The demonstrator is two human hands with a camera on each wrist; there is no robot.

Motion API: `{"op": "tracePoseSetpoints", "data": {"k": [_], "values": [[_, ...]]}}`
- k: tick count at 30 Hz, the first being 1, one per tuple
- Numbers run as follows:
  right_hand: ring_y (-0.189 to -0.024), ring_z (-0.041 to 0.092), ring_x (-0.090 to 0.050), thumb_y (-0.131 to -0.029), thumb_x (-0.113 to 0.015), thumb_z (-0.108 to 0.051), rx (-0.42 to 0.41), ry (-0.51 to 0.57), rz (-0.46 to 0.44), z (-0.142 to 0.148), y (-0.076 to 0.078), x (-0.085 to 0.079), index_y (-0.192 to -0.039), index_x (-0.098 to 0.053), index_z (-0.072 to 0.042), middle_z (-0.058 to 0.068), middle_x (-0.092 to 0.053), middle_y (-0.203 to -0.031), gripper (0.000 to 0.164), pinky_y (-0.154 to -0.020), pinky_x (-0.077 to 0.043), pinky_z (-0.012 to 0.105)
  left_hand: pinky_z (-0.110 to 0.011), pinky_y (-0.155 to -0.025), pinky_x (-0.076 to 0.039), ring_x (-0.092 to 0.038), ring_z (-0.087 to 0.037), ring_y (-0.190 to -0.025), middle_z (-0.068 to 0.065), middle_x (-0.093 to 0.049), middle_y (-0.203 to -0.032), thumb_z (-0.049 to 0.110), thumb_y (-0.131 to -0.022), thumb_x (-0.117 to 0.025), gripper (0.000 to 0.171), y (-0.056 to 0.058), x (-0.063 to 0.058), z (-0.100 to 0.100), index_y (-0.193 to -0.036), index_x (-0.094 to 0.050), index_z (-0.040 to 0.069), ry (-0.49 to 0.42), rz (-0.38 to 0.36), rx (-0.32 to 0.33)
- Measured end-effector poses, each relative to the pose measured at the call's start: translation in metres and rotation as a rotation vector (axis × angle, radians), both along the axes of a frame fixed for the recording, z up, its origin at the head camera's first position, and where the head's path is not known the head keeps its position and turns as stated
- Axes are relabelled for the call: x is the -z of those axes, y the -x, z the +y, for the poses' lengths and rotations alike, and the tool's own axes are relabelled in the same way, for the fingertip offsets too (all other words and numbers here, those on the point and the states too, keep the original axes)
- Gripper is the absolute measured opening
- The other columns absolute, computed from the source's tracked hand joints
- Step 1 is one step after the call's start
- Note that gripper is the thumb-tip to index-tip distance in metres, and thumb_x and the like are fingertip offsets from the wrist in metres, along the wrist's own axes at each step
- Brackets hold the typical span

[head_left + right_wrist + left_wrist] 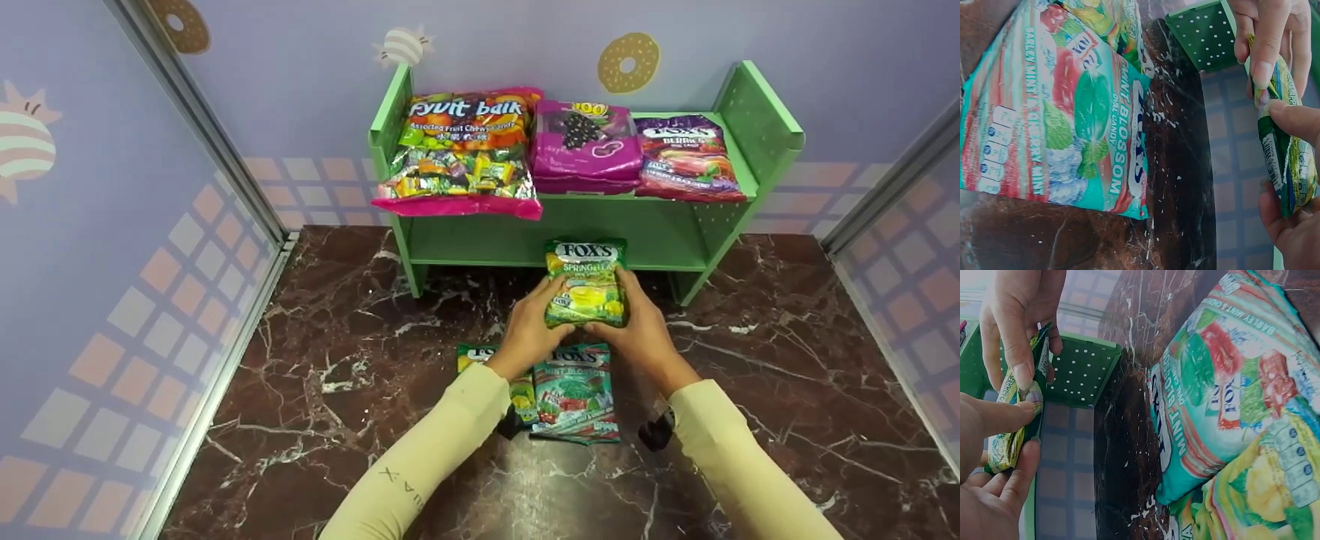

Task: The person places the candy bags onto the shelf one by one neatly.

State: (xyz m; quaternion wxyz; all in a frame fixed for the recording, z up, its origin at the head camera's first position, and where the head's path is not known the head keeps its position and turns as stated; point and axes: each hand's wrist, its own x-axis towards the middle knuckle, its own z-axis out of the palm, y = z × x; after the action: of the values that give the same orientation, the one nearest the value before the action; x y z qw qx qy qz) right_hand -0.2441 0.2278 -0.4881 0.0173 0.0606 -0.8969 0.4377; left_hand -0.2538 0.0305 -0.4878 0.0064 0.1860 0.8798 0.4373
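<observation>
"What are the hands doing?"

"The left hand [531, 330] and the right hand [640, 328] pinch a green candy bag [587, 289] between thumbs and fingers."

"Where is that bag?"

"In front of the green shelf [766, 109], near its low board [480, 262]. A mint bag [576, 397] and a yellow-green bag [524, 400] lie on the brown stone [337, 420]."

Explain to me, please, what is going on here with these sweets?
A person holds a green bag between the left hand and the right hand, at the front of the lower level of a shelf. Whether it touches the shelf, I cannot tell. On the top level are a fruit bag, a purple bag and a berry bag. A mint bag and a yellow-green bag lie on the dark surface nearer the person.
</observation>
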Motion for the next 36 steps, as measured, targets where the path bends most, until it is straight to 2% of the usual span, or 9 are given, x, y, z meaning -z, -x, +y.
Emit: {"op": "tracePoseSetpoints", "data": {"k": [3, 6, 8, 10, 14, 21, 28, 36], "values": [[-0.148, 0.036, -0.019, -0.086, -0.074, -0.022, 0.009, 0.002, -0.005, -0.001, 0.004, 0.000, -0.157, -0.011, -0.017, 0.014, -0.009, -0.164, 0.095, -0.115, -0.028, 0.055, -0.046, -0.106, -0.045, -0.056, -0.029, -0.123, -0.011, -0.027, -0.159, 0.017, -0.089, -0.070, 0.074, 0.003, -0.001, 0.000, -0.152, -0.033, 0.025, -0.001, -0.006, -0.008], [-0.148, 0.036, -0.020, -0.087, -0.074, -0.023, 0.021, 0.005, -0.020, -0.002, 0.008, -0.001, -0.157, -0.011, -0.017, 0.013, -0.009, -0.164, 0.095, -0.116, -0.028, 0.055, -0.041, -0.098, -0.050, -0.059, -0.028, -0.119, -0.011, -0.028, -0.159, 0.017, -0.089, -0.070, 0.073, 0.007, -0.001, 0.000, -0.151, -0.033, 0.024, -0.004, -0.001, -0.008], [-0.148, 0.036, -0.020, -0.087, -0.073, -0.024, 0.028, 0.009, -0.031, -0.002, 0.010, -0.001, -0.157, -0.011, -0.018, 0.014, -0.008, -0.164, 0.094, -0.116, -0.028, 0.055, -0.039, -0.096, -0.052, -0.055, -0.028, -0.126, -0.011, -0.028, -0.159, 0.017, -0.089, -0.070, 0.073, 0.009, -0.002, 0.001, -0.151, -0.034, 0.024, -0.014, -0.005, -0.007], [-0.148, 0.037, -0.018, -0.087, -0.073, -0.025, 0.037, 0.009, -0.040, -0.002, 0.011, -0.002, -0.157, -0.011, -0.019, 0.015, -0.007, -0.163, 0.093, -0.116, -0.027, 0.056, -0.039, -0.103, -0.049, -0.042, -0.027, -0.139, -0.010, -0.028, -0.159, 0.017, -0.089, -0.070, 0.072, 0.012, -0.002, 0.001, -0.151, -0.034, 0.024, -0.011, -0.013, -0.010], [-0.149, 0.038, -0.016, -0.088, -0.072, -0.027, 0.055, -0.004, -0.037, -0.002, 0.015, -0.002, -0.157, -0.015, -0.020, 0.017, -0.008, -0.163, 0.090, -0.116, -0.026, 0.057, -0.041, -0.108, -0.044, -0.035, -0.027, -0.143, -0.009, -0.027, -0.159, 0.019, -0.090, -0.069, 0.071, 0.016, -0.003, 0.002, -0.152, -0.033, 0.024, -0.012, -0.033, -0.012], [-0.148, 0.035, -0.020, -0.088, -0.070, -0.033, 0.100, 0.001, -0.010, -0.003, 0.019, -0.003, -0.155, -0.022, -0.018, 0.012, -0.016, -0.162, 0.084, -0.116, -0.027, 0.055, -0.040, -0.109, -0.044, -0.035, -0.028, -0.143, -0.012, -0.025, -0.160, 0.020, -0.092, -0.066, 0.067, 0.020, -0.005, 0.004, -0.151, -0.035, 0.021, -0.017, -0.014, -0.011], [-0.149, 0.035, -0.019, -0.087, -0.071, -0.039, 0.119, 0.007, -0.009, -0.003, 0.020, -0.001, -0.155, -0.023, -0.015, 0.014, -0.015, -0.162, 0.087, -0.117, -0.026, 0.055, -0.042, -0.111, -0.041, -0.034, -0.030, -0.143, -0.014, -0.026, -0.159, 0.024, -0.093, -0.064, 0.066, 0.023, -0.007, 0.007, -0.152, -0.034, 0.021, 0.011, -0.025, -0.044], [-0.148, 0.037, -0.018, -0.087, -0.072, -0.035, 0.144, -0.017, 0.021, -0.006, 0.023, 0.001, -0.154, -0.024, -0.012, 0.017, -0.017, -0.161, 0.086, -0.118, -0.023, 0.056, -0.043, -0.110, -0.042, -0.035, -0.030, -0.143, -0.015, -0.026, -0.159, 0.024, -0.094, -0.064, 0.067, 0.025, -0.009, 0.011, -0.152, -0.032, 0.020, 0.001, -0.037, -0.057]]}}
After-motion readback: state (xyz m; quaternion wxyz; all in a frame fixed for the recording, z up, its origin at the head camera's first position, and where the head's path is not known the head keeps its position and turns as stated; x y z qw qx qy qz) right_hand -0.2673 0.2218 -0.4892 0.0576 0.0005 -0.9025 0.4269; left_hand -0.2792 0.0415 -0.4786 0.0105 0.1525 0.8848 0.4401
